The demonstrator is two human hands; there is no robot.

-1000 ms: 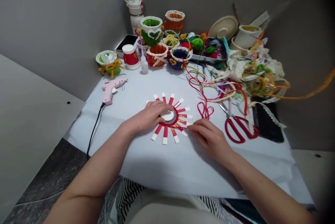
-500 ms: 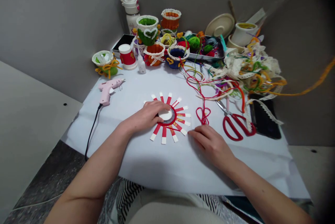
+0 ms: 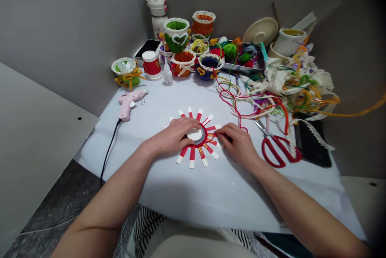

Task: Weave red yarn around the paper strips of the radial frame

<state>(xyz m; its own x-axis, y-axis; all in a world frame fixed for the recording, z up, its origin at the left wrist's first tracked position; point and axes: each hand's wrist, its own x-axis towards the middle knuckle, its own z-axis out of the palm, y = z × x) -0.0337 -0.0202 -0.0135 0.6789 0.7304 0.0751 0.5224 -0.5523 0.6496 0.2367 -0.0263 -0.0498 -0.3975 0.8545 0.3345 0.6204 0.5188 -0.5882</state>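
A paper cup cut into red strips with white tips (image 3: pixel 192 154) lies splayed like a sun on the table. Around its pale round base (image 3: pixel 194 134) runs a ring of red yarn (image 3: pixel 202 142). My left hand (image 3: pixel 177 132) grips the base from the left, thumb and fingers on either side, covering some strips. My right hand (image 3: pixel 237 142), closed in a pinch at the cup's right side, holds the red yarn, which stretches from the ring to my fingertips. More red yarn (image 3: pixel 240 119) trails behind this hand toward the blue decorated cup (image 3: pixel 210 65).
Red-handled scissors (image 3: pixel 276 149) and a black phone (image 3: pixel 312 141) lie at the right, beside a heap of lace and ribbon (image 3: pixel 304 79). A pink glue gun (image 3: pixel 128 104) lies left. Several decorated cups, a glue bottle (image 3: pixel 167 75) and a yarn tray (image 3: pixel 262 65) stand behind.
My right hand has moved up and left from the strip tips to near the yarn ring, drawing the red yarn in. The left hand stays on the cup; the view has shifted slightly.
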